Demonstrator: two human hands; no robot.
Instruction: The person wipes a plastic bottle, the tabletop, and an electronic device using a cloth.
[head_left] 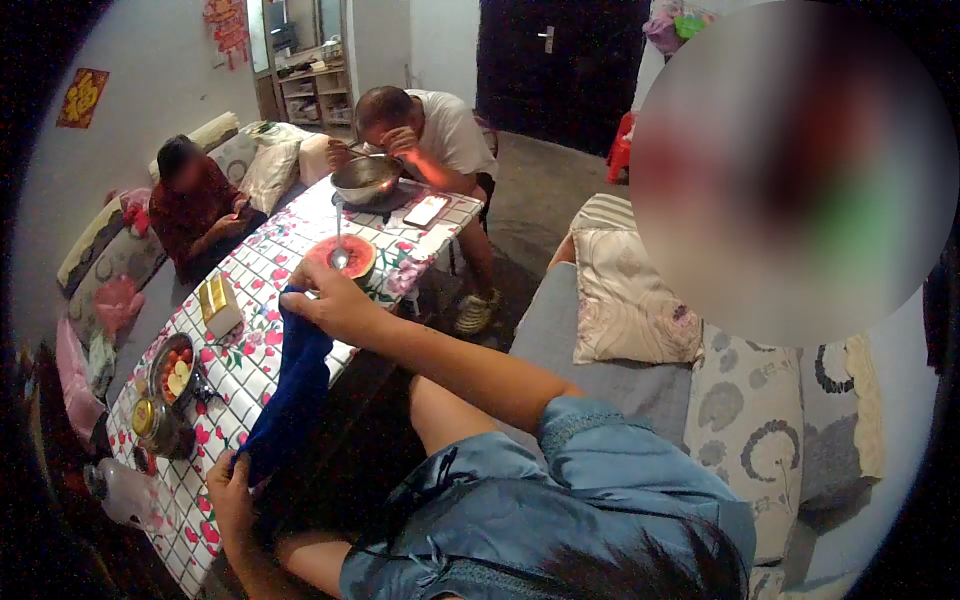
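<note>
A dark blue cloth hangs stretched between my two hands, over the near edge of the table. My right hand pinches its upper end, beside a halved watermelon with a metal spoon standing in its red flesh. Lower left, my left hand grips the cloth's other end near the table's edge. Part of the left fingers is hidden by the fabric.
The patterned tablecloth bears a pan, phone, tissue box, fruit bowl and lidded jar. A person in white sits at the far end, another in dark red on the left sofa. Cushions lie right.
</note>
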